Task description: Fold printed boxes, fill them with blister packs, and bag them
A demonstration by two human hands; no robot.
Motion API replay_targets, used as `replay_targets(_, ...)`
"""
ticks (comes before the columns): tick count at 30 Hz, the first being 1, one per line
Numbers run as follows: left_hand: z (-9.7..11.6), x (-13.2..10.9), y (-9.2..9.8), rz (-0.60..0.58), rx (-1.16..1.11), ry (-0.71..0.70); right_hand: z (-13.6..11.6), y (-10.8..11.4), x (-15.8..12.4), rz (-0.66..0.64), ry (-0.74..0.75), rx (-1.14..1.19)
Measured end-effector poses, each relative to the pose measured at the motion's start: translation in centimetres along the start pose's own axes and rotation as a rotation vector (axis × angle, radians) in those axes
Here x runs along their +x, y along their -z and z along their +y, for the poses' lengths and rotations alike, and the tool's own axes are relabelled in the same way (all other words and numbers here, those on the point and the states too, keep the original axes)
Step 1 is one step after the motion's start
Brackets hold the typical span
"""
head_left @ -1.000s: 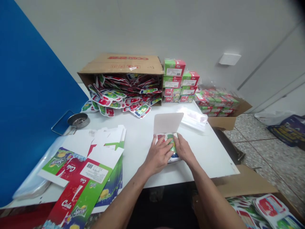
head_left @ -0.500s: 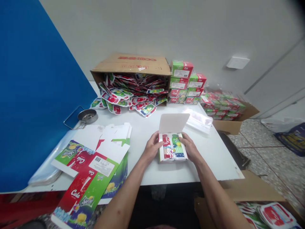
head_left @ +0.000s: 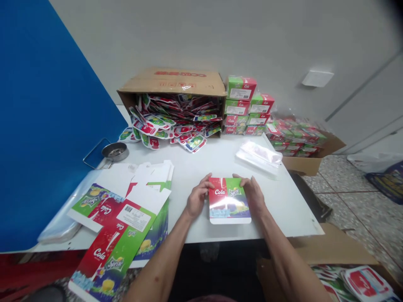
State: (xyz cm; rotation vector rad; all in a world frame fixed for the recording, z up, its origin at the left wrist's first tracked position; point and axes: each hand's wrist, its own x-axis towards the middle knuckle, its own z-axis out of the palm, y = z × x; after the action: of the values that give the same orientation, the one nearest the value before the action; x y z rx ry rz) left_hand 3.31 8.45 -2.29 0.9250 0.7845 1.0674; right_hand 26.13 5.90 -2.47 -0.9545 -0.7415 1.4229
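A red and green printed carton (head_left: 229, 199) with Cola and Sprite lettering is between my hands near the table's front edge. Its lid is folded down over the top, and a white tuck flap sticks out along the near side. My left hand (head_left: 199, 196) grips the carton's left side, fingers at the far left corner. On the right, my right hand (head_left: 254, 196) holds the other side with fingers bent over the far right corner. The packets inside are hidden beneath the lid.
Flat unfolded cartons (head_left: 119, 235) lie at the left. A cardboard box (head_left: 176, 79) spilling packets (head_left: 192, 142) stands at the back, beside stacked cartons (head_left: 241, 89). Clear plastic bags (head_left: 260, 159) lie right. A metal dish (head_left: 116, 152) sits left. Another box (head_left: 340, 247) of packets is lower right.
The carton's raised white lid has come down toward me and now covers the two packets that showed inside. Both hands stay at the carton's sides.
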Motion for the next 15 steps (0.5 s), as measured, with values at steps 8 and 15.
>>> replay_targets(8, 0.3, -1.4, -0.7, 0.005, 0.48, -0.193, -1.0, 0.0, -0.3, -0.067, 0.085, -0.409)
replay_targets(15, 3.9, -4.7, -0.4, -0.49, 1.093, -0.481, -2.4, 1.4, -2.4, -0.292, 0.491, -0.9)
